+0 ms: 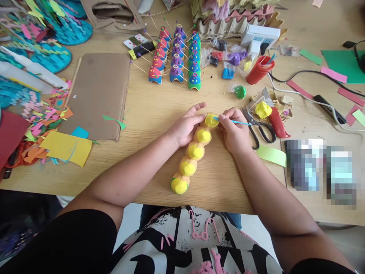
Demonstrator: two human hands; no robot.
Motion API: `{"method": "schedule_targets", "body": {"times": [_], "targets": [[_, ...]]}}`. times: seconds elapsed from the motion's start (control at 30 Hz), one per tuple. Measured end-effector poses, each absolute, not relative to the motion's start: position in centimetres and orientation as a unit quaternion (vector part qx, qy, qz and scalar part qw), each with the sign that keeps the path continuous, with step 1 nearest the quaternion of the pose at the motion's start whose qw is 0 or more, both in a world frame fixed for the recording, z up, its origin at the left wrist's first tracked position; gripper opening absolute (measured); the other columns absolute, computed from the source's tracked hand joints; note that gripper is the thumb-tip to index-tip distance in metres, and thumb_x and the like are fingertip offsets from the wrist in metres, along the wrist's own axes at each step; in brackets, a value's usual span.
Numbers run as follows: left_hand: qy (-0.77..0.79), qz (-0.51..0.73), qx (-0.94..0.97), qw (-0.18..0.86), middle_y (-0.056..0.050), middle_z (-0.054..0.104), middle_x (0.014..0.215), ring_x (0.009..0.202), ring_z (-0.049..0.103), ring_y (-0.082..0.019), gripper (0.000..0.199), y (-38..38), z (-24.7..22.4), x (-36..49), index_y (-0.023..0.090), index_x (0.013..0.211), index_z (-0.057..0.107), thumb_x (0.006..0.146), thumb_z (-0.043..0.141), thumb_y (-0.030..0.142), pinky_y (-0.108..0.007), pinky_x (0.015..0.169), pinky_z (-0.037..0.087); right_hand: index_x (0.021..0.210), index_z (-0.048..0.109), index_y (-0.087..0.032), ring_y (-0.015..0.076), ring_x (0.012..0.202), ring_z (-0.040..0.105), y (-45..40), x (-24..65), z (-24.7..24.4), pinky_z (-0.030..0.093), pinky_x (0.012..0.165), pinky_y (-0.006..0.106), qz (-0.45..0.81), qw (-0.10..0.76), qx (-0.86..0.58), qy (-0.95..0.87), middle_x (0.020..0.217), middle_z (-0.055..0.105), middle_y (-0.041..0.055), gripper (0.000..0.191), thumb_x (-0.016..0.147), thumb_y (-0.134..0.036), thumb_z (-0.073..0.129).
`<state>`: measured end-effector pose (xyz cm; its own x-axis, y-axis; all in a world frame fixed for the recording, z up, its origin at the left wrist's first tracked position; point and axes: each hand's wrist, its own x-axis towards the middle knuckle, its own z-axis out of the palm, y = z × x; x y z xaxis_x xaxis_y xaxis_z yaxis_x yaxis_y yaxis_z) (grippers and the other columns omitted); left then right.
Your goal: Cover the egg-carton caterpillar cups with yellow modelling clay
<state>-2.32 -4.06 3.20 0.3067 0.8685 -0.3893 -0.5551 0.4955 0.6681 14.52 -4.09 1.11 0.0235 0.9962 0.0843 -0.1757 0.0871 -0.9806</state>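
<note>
A strip of egg-carton bumps, orange with yellow tops, lies on the table and slants away from me. At its far end, my left hand rests against the left side, its thumb and a finger on the last bump and another finger stretched out. My right hand pinches a thin blue stick, whose tip touches the yellow material on that far bump. Green shows at the edge of the nearest bump. Black-handled scissors lie just right of my right hand.
Three decorated egg-carton strips stand at the back. Cardboard and yellow paper lie left. On the right are a red cup, yellow clay, green clay, paper strips and cables. A power strip sits behind.
</note>
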Motion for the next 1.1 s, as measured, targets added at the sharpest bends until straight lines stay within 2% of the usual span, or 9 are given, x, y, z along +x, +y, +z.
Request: {"method": "schedule_targets", "body": {"times": [0.23,0.47,0.73,0.93,1.1], "targets": [[0.386,0.447,0.225,0.775,0.004,0.075,0.087,0.071,0.069,-0.01,0.051,-4.0,3.0,-2.4,0.027,0.143,0.053,0.095,0.064,0.013,-0.022,0.075,0.052,0.071,0.052,-0.023,0.0092,0.059,0.038,-4.3,14.6,1.7,0.028,0.059,0.028,0.511,0.538,-0.453,-0.494,0.063,0.049,-0.007,0.053,0.076,-0.058,0.093],[0.391,0.451,0.227,0.769,0.004,0.074,0.085,0.072,0.07,-0.011,0.054,-4.1,3.0,-2.3,0.027,0.145,0.053,0.094,0.064,0.014,-0.023,0.076,0.054,0.073,0.053,-0.024,0.0104,0.061,0.039,-4.5,14.6,1.9,0.03,0.06,0.029,0.481,0.526,-0.459,-0.53,0.065,0.049,-0.0062,0.055,0.077,-0.063,0.091],[0.394,0.451,0.202,0.775,0.001,0.076,0.086,0.08,0.069,-0.017,0.044,-4.1,3.0,-2.4,0.031,0.134,0.062,0.094,0.07,0.014,-0.03,0.078,0.052,0.074,0.047,-0.025,0.0101,0.06,0.037,-4.3,14.4,1.1,0.032,0.061,0.029,0.484,0.571,-0.437,-0.498,0.067,0.045,-0.0068,0.059,0.079,-0.07,0.085],[0.383,0.458,0.222,0.771,0.005,0.073,0.084,0.071,0.068,-0.01,0.048,-4.1,2.8,-2.3,0.027,0.14,0.056,0.095,0.066,0.014,-0.022,0.069,0.05,0.072,0.051,-0.024,0.0102,0.062,0.037,-4.6,14.5,1.9,0.029,0.059,0.028,0.447,0.535,-0.465,-0.546,0.066,0.046,-0.0059,0.054,0.081,-0.063,0.088],[0.388,0.457,0.221,0.769,0.005,0.073,0.084,0.07,0.069,-0.01,0.049,-4.0,2.6,-2.3,0.029,0.14,0.057,0.094,0.068,0.015,-0.021,0.07,0.05,0.072,0.052,-0.024,0.0108,0.063,0.039,-4.7,14.6,2.1,0.032,0.06,0.03,0.418,0.54,-0.46,-0.568,0.067,0.048,-0.005,0.052,0.083,-0.061,0.087]]}}
